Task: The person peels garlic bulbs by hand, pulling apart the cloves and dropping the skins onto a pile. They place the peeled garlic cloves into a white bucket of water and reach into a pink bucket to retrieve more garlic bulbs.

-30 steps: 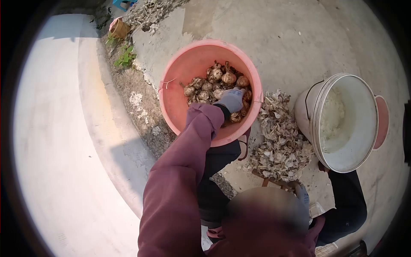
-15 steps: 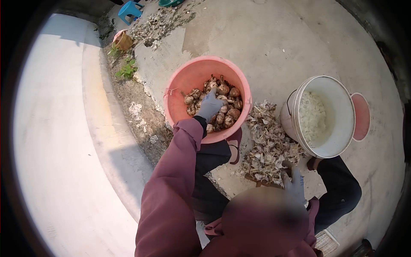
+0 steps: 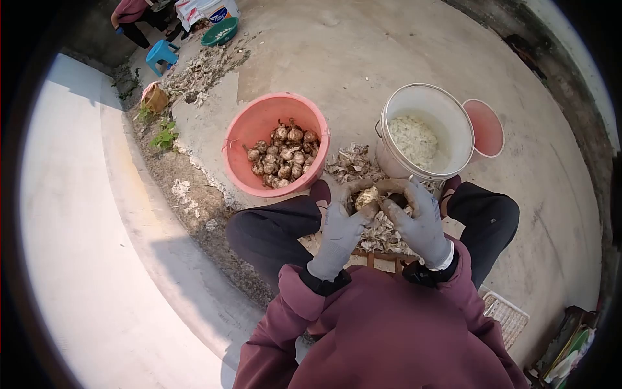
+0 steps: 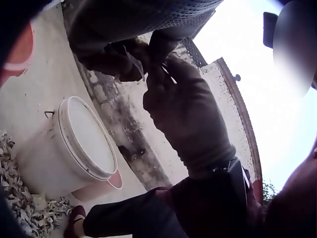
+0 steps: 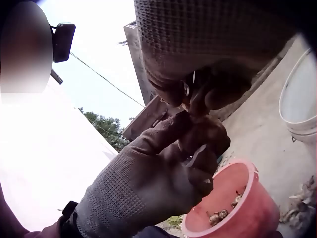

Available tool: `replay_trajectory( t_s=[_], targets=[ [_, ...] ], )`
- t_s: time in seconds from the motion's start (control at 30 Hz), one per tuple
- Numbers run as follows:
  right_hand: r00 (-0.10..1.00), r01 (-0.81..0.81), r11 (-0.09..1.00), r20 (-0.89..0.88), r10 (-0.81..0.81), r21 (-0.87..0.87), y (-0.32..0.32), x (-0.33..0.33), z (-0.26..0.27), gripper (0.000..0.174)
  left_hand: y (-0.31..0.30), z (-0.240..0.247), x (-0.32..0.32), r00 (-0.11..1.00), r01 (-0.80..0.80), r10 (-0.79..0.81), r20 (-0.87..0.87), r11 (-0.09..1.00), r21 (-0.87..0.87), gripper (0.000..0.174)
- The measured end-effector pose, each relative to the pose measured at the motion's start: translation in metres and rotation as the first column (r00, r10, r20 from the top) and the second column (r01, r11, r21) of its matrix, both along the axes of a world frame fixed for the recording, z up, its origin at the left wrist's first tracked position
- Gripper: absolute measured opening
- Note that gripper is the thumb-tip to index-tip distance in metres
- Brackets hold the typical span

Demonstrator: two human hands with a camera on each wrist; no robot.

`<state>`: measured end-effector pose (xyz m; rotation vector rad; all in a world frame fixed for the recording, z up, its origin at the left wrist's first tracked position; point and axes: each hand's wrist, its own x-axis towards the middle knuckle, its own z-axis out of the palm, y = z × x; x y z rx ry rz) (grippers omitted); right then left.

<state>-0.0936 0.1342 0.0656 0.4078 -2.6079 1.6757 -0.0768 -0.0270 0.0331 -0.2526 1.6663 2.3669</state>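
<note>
In the head view, a garlic bulb (image 3: 367,197) is held between two grey-gloved hands above the heap of skins (image 3: 382,235). The left hand (image 3: 343,227) grips it from the left, thumb and fingers curled round it. From the other side the right hand (image 3: 418,223) has its curled fingers and thumb at the bulb. The right wrist view shows the left hand (image 5: 143,183) below and the right hand (image 5: 213,54) above, with a thin shiny edge between the right fingers; what it is, I cannot tell. Fingers hide most of the bulb.
A pink basin (image 3: 234,159) of unpeeled bulbs stands front left. A white bucket (image 3: 392,154) with pale cloves is ahead, a pink container (image 3: 484,128) beside it. Farther off are a blue stool (image 3: 160,54), a green basin (image 3: 220,32) and another person. A white basket (image 3: 505,316) lies right.
The left hand has come out of the pink basin with a bulb and moved back towards the body. The right hand has risen from the skins to meet it. The head view has shifted.
</note>
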Motion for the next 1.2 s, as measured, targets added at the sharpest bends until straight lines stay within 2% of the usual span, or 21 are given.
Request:
replay_trajectory(
  t_s=[0.03, 0.13, 0.2, 0.27, 0.33, 0.37, 0.43, 0.47, 0.5, 0.53, 0.57, 0.6, 0.63, 0.7, 0.73, 0.77, 0.83, 0.97, 1.03, 1.07, 1.2],
  targets=[
    [1.000, 0.007, 1.000, -0.002, -0.007, 0.003, 0.005, 0.007, 0.000, 0.022, 0.005, -0.007, 0.010, 0.998, 0.023, -0.028, 0.063, 0.997, 0.079, 0.041],
    [0.997, 0.074, 0.997, 0.002, -0.074, -0.025, 0.020, 0.028, -0.010, 0.020, 0.026, -0.008, 0.027, 0.999, 0.014, -0.017, 0.031, 0.996, 0.085, 0.037],
    [0.993, 0.114, 0.993, 0.022, -0.113, -0.026, 0.026, 0.040, -0.009, 0.020, 0.034, 0.005, 0.036, 0.992, 0.034, -0.038, 0.121, 0.999, 0.035, 0.036],
    [0.989, 0.144, 0.989, 0.046, -0.142, -0.031, 0.030, 0.048, -0.011, 0.020, 0.038, 0.001, 0.043, 0.995, 0.048, -0.049, 0.085, 0.999, 0.020, 0.035],
    [0.968, 0.199, 0.964, 0.186, -0.165, -0.177, 0.033, 0.055, -0.017, 0.020, 0.042, -0.002, 0.049, 0.997, 0.057, -0.057, 0.051, 0.998, 0.002, 0.035],
    [0.968, 0.205, 0.962, 0.183, -0.171, -0.181, 0.034, 0.057, -0.015, 0.020, 0.043, -0.003, 0.051, 0.996, 0.075, -0.076, 0.051, 0.997, 0.014, 0.036],
    [0.949, 0.252, 0.916, 0.264, -0.171, -0.311, 0.036, 0.063, -0.011, 0.020, 0.044, -0.005, 0.052, 0.994, 0.099, -0.100, 0.052, 0.995, 0.021, 0.036],
    [0.947, 0.259, 0.913, 0.267, -0.176, -0.315, 0.039, 0.065, -0.012, 0.020, 0.041, -0.005, 0.051, 0.964, 0.071, -0.171, -0.202, 0.902, -0.425, 0.037],
    [0.961, 0.217, 0.941, 0.225, -0.160, -0.258, 0.043, 0.066, -0.015, 0.020, 0.040, -0.005, 0.051, 0.861, -0.087, -0.337, -0.382, 0.642, -0.762, 0.037],
    [0.973, 0.177, 0.964, 0.185, -0.140, -0.198, 0.046, 0.067, -0.018, 0.020, 0.041, -0.004, 0.051, 0.861, -0.079, -0.343, -0.375, 0.639, -0.765, 0.037],
    [0.970, 0.185, 0.962, 0.193, -0.146, -0.200, 0.049, 0.068, -0.019, 0.020, 0.044, 0.002, 0.049, 0.838, -0.186, -0.321, -0.442, 0.593, -0.784, 0.036],
    [0.985, 0.137, 0.987, 0.112, -0.128, -0.082, 0.053, 0.068, -0.020, 0.020, 0.047, 0.006, 0.049, 0.806, -0.292, -0.304, -0.509, 0.543, -0.787, 0.036],
    [0.995, 0.097, 0.994, 0.034, -0.098, 0.043, 0.056, 0.069, -0.020, 0.020, 0.049, 0.008, 0.050, 0.807, -0.281, -0.311, -0.503, 0.545, -0.790, 0.036],
    [0.992, 0.090, 0.995, 0.083, -0.092, 0.032, 0.058, 0.074, -0.018, 0.020, 0.053, 0.009, 0.054, 0.914, -0.029, -0.267, -0.305, 0.707, -0.707, 0.033],
    [0.987, 0.102, 0.995, 0.127, -0.104, 0.018, 0.059, 0.077, -0.019, 0.019, 0.058, 0.009, 0.055, 0.920, 0.013, -0.282, -0.273, 0.717, -0.697, 0.031],
    [0.979, 0.115, 0.993, 0.170, -0.114, 0.004, 0.059, 0.079, -0.019, 0.018, 0.060, 0.007, 0.055, 0.919, 0.019, -0.288, -0.269, 0.715, -0.699, 0.031],
    [0.967, 0.129, 0.992, 0.222, -0.124, -0.010, 0.061, 0.083, -0.020, 0.018, 0.064, 0.001, 0.056, 0.832, -0.152, -0.350, -0.429, 0.601, -0.785, 0.027],
    [0.912, 0.150, 0.989, 0.389, -0.132, -0.015, 0.066, 0.083, -0.013, 0.018, 0.068, 0.005, 0.055, 0.802, -0.129, -0.440, -0.405, 0.533, -0.836, 0.023],
    [0.930, 0.145, 0.989, 0.338, -0.144, 0.021, 0.069, 0.082, -0.020, 0.018, 0.070, 0.002, 0.053, 0.752, -0.212, -0.479, -0.453, 0.475, -0.854, 0.020],
    [0.948, 0.142, 0.988, 0.281, -0.152, 0.056, 0.069, 0.082, -0.023, 0.019, 0.071, 0.000, 0.052, 0.754, -0.207, -0.480, -0.449, 0.475, -0.855, 0.020],
    [0.942, 0.164, 0.986, 0.297, -0.158, 0.005, 0.068, 0.081, -0.024, 0.019, 0.073, -0.012, 0.052, 0.854, -0.039, -0.385, -0.350, 0.623, -0.781, 0.016]
  ],
)
